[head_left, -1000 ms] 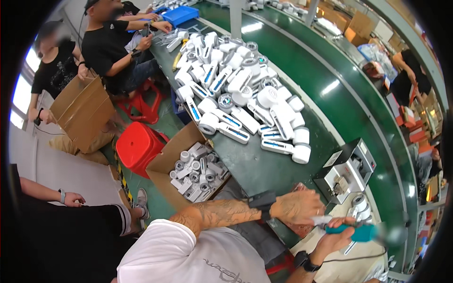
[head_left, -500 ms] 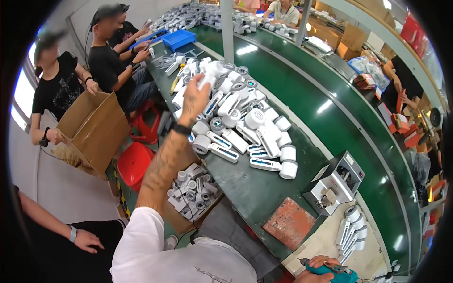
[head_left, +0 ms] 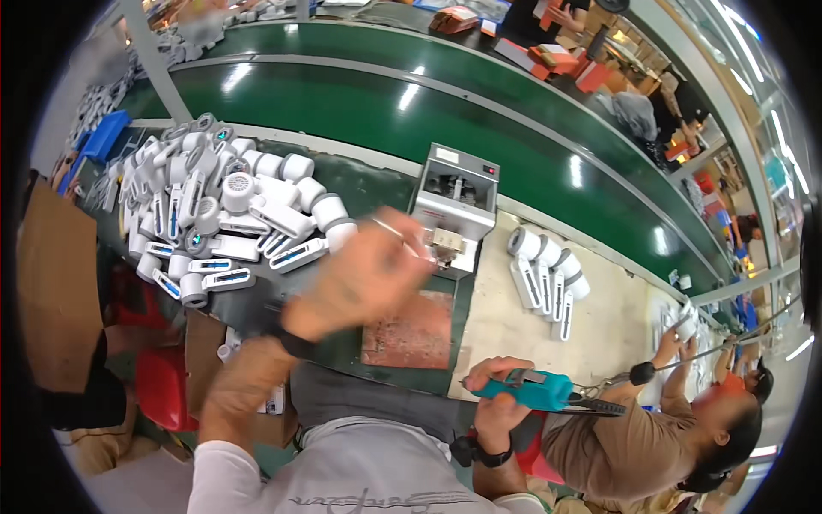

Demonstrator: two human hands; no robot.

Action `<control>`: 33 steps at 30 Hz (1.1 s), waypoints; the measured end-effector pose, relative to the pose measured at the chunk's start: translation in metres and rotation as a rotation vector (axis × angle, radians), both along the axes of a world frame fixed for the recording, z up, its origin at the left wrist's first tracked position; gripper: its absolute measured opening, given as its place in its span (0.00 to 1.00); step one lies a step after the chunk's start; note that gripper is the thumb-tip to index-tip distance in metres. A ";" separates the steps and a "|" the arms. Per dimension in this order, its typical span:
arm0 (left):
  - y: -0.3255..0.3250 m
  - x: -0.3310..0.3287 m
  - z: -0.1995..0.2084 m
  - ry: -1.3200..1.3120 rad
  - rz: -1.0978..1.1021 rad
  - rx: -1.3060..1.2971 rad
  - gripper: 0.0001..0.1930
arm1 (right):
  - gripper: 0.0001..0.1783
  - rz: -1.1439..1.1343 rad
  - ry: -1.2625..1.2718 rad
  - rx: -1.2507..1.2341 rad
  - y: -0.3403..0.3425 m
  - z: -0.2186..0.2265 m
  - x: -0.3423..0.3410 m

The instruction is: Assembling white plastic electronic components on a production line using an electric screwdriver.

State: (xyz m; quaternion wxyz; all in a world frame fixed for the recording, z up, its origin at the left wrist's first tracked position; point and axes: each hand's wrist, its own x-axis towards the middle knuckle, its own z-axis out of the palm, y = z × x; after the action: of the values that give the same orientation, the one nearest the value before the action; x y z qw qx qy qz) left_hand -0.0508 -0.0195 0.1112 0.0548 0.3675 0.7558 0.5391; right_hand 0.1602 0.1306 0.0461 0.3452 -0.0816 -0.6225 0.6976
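My left hand (head_left: 360,274) is smeared by motion. It hangs over the dark green bench, its fingertips close to the front of a small grey metal screw-feeder-like machine (head_left: 454,193). Whether anything sits between those fingers cannot be made out. Lower down, my right hand (head_left: 501,411) is wrapped round a teal electric screwdriver (head_left: 535,392), whose tip points left. Left of the machine lies a heap of white handheld devices with round heads (head_left: 240,193). Several more of these devices (head_left: 548,274) lie in a row on the pale board to the right.
A worn reddish square plate (head_left: 409,330) lies on the bench before me. Behind the machine runs a green conveyor belt (head_left: 342,111). A blue tray (head_left: 107,135) stands at the far left. Near my right arm sits a person in a brown top (head_left: 638,445); a red stool (head_left: 163,390) stands at lower left.
My view has turned right. My left hand has left the heap of white devices and come over beside the machine. The screwdriver in my right hand now shows fully.
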 end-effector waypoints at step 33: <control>0.031 0.063 -0.095 0.300 -0.017 -0.002 0.12 | 0.25 -0.112 -0.216 0.177 0.044 -0.013 -0.023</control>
State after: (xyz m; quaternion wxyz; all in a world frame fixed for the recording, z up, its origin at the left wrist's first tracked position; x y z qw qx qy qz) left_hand 0.0124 0.0117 0.0166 -0.0541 0.4502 0.7530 0.4768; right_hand 0.1374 0.1745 0.0329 0.3204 -0.1602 -0.7097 0.6066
